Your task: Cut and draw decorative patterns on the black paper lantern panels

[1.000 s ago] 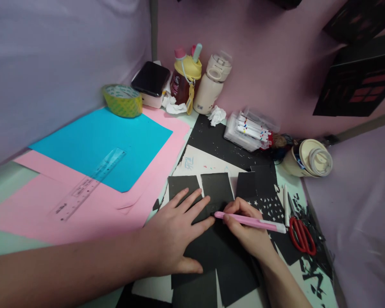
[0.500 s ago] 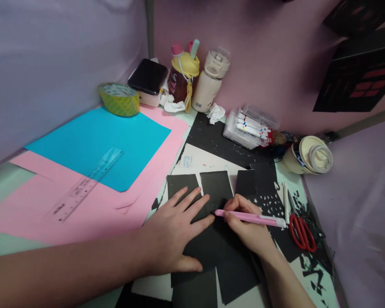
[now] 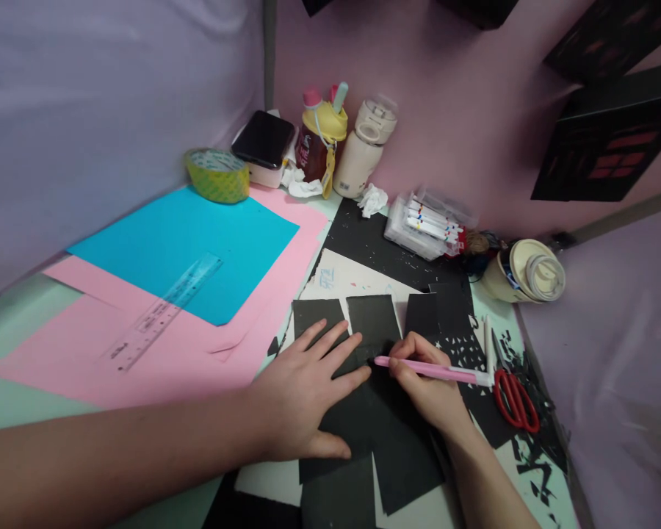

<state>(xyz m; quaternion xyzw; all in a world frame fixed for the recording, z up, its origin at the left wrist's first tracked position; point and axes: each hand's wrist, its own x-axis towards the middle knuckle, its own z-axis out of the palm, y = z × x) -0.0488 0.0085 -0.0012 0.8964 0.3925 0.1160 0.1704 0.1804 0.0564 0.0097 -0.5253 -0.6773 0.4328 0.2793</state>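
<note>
Fingers spread, my left hand (image 3: 308,393) lies flat on black paper pieces (image 3: 352,422) that overlap in the middle of the table. My right hand (image 3: 427,378) pinches a slim pink pen-shaped tool (image 3: 432,369) with a white end. Its tip meets the black paper just past my left index finger and thumb side, and is too small and dark to tell whether it writes or cuts. Red-handled scissors (image 3: 515,400) lie to the right of my right hand. Black paper with small white star shapes (image 3: 463,353) sits between them.
At left, a clear ruler (image 3: 168,308) rests across blue paper (image 3: 170,235) and pink paper (image 3: 198,375). Behind stand a tape roll (image 3: 217,176), a phone (image 3: 264,139), two bottles (image 3: 358,158) and a marker box (image 3: 427,228). A cream container (image 3: 523,272) and black scraps (image 3: 534,463) are at right.
The camera view has shifted slightly, so most things sit a little further right or lower. Both hands keep nearly the same pose, with the pink tool's tip still at the black paper.
</note>
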